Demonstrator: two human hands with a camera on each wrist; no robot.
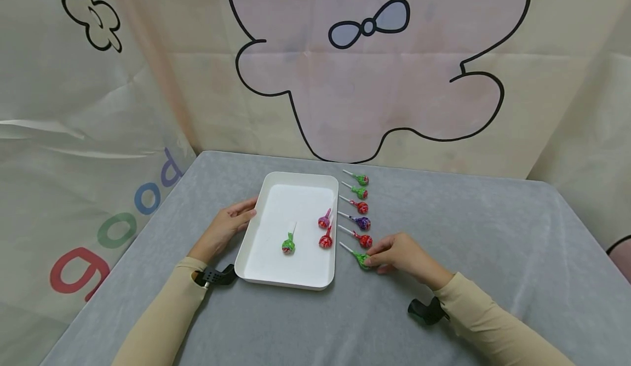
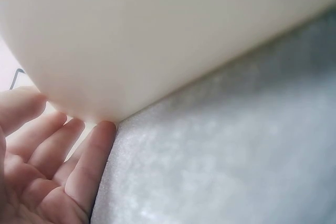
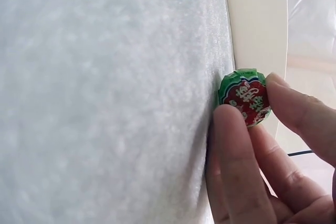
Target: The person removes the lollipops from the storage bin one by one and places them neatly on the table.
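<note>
A white tray [image 1: 310, 278] lies on the table with a green lollipop [image 1: 288, 245], a pink-purple lollipop [image 1: 323, 221] and a red lollipop [image 1: 325, 240] in it. My left hand [image 1: 231, 224] rests at the tray's left side; in the left wrist view its fairly straight fingers [image 2: 94, 156] touch the tray wall. To the right of the tray, my right hand [image 1: 401, 257] pinches the wrapped head of the nearest green lollipop [image 1: 362, 260] between thumb and fingers. Its stick points toward the tray. The right wrist view shows the red label on this lollipop [image 3: 247, 95].
Beyond the pinched lollipop, several more run in a column along the tray's right side: a red one [image 1: 365, 241], a purple one [image 1: 363, 223], another red one [image 1: 362, 207] and green ones [image 1: 362, 193]. Grey cloth [image 1: 468, 223] covers the table. A printed curtain [image 1: 394, 92] hangs behind it.
</note>
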